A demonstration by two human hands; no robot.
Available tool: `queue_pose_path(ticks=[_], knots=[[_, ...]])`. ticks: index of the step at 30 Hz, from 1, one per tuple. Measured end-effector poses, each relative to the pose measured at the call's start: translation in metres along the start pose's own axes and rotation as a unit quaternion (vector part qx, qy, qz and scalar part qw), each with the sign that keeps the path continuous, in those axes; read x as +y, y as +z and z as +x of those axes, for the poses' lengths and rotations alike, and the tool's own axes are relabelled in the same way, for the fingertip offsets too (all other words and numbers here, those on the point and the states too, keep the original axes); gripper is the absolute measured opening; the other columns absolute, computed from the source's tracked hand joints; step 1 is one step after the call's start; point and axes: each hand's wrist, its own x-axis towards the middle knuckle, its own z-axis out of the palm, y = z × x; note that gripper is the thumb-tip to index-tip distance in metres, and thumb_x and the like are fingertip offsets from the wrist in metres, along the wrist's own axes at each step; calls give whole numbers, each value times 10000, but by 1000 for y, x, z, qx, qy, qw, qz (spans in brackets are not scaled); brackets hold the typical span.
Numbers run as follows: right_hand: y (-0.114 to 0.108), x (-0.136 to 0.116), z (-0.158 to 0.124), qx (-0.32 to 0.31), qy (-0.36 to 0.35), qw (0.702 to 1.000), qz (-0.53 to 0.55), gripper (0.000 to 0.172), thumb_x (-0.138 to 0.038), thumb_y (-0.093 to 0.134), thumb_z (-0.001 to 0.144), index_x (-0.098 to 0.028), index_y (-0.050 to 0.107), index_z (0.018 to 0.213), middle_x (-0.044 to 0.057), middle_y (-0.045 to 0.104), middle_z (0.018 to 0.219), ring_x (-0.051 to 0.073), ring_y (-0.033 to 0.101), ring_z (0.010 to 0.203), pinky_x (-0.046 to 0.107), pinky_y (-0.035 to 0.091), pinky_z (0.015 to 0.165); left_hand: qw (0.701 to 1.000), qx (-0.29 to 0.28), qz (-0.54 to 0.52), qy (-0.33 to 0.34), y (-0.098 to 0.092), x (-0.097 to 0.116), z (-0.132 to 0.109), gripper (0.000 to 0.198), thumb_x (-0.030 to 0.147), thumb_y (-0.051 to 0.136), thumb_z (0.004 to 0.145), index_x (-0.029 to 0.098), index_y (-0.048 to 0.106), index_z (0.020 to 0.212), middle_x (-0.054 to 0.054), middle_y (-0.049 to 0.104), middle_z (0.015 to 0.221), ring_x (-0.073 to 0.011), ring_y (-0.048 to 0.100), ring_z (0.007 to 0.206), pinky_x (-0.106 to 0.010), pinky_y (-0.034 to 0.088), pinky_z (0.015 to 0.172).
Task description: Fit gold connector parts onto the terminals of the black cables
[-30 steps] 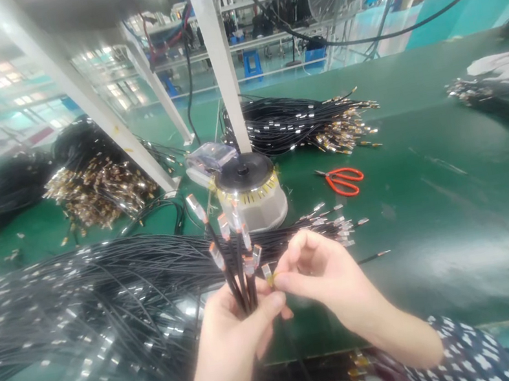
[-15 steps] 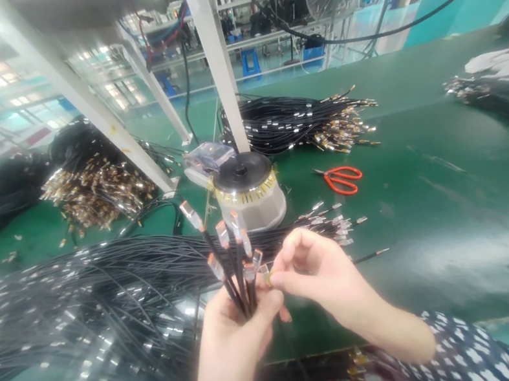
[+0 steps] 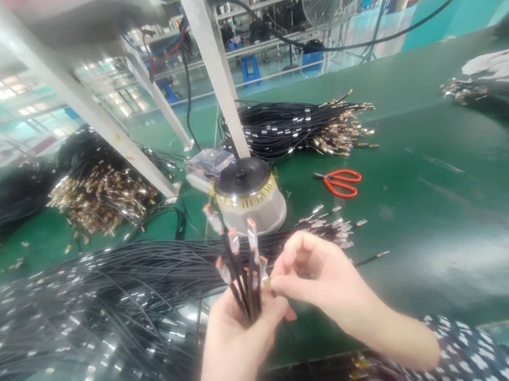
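My left hand point(image 3: 239, 344) is closed around a small bundle of black cables point(image 3: 239, 265) that stand upright, their metal tips with orange sleeves pointing up. My right hand point(image 3: 323, 283) is beside it, thumb and forefinger pinched on the tip of one cable at the bundle's right edge. Both hands hover above the near edge of the green table point(image 3: 429, 173). A large heap of black cables point(image 3: 82, 306) lies across the table to the left and behind my hands.
A round grey-and-black device point(image 3: 250, 194) stands just behind the bundle, beside a white post point(image 3: 212, 60). Orange-handled scissors point(image 3: 342, 180) lie to its right. More cable piles with gold tips point(image 3: 101, 191) point(image 3: 312, 124) lie further back. A slanted white strut point(image 3: 87, 108) crosses the left.
The cable tips in my left hand have drawn closer together and shifted slightly right. My right hand keeps its pinch at the bundle's edge. The view has tilted slightly.
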Motion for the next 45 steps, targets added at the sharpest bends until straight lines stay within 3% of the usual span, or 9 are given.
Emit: queue_pose_path(ticks=[3, 12, 19, 28, 33, 37, 41, 45], knots=[[1, 1, -2, 0, -8, 1000, -3, 255, -197, 762, 723, -196, 508, 744, 1, 673, 734, 134, 602, 623, 289, 478, 605, 999, 21, -33, -10, 0, 0, 0, 305, 344, 826, 657, 149, 596, 701, -22, 640, 533, -25, 302, 372, -173, 146, 375], [-5, -4, -3, -5, -15, 999, -41, 171, -343, 651, 858, -195, 566, 874, 68, 730, 978, 188, 632, 871, 379, 465, 823, 997, 36, -69, -8, 3, 2, 2, 296, 303, 819, 649, 136, 584, 713, -55, 670, 526, -5, 281, 338, -156, 127, 364], [-3, -5, 1, -13, -11, 1000, -26, 235, -207, 756, 742, -193, 534, 817, 9, 707, 798, 142, 617, 692, 312, 461, 695, 997, 41, -65, -14, 3, 2, 2, 281, 291, 823, 646, 132, 603, 716, -49, 663, 516, -8, 278, 343, -162, 118, 368], [-4, -10, 7, -21, 43, 999, 16, 310, -178, 788, 696, -194, 485, 760, -15, 692, 665, 122, 606, 575, 291, 454, 626, 998, 12, -42, 47, 1, -4, -2, 172, 296, 722, 799, 138, 692, 738, -72, 707, 648, -35, 329, 397, -202, 161, 388], [-1, -6, 5, -14, 8, 999, 33, 313, -184, 782, 701, -194, 470, 718, -16, 679, 670, 112, 593, 536, 273, 470, 569, 999, -11, -44, 29, 2, -2, 2, 191, 326, 722, 803, 139, 687, 794, -60, 682, 634, -39, 322, 419, -207, 171, 407], [2, -4, 0, 20, -17, 999, 23, 304, -183, 775, 715, -199, 472, 714, -16, 682, 670, 117, 602, 559, 262, 483, 568, 999, 3, -37, 10, 2, -3, 3, 222, 313, 806, 711, 144, 668, 750, -22, 648, 607, -29, 308, 419, -198, 168, 417], [-2, -6, 2, -30, 13, 998, 62, 325, -200, 795, 706, -202, 474, 759, -21, 689, 688, 111, 597, 516, 262, 482, 543, 1000, -4, -3, 29, -1, -3, 1, 225, 319, 780, 734, 128, 692, 654, -48, 657, 584, -45, 303, 440, -225, 175, 437], [-8, -8, 7, -106, 83, 984, 115, 378, -183, 839, 650, -193, 502, 823, -20, 709, 742, 101, 608, 478, 232, 467, 488, 996, -86, 1, 14, -5, 1, 2, 217, 323, 750, 758, 122, 741, 676, -83, 688, 583, -52, 292, 435, -234, 153, 440]])
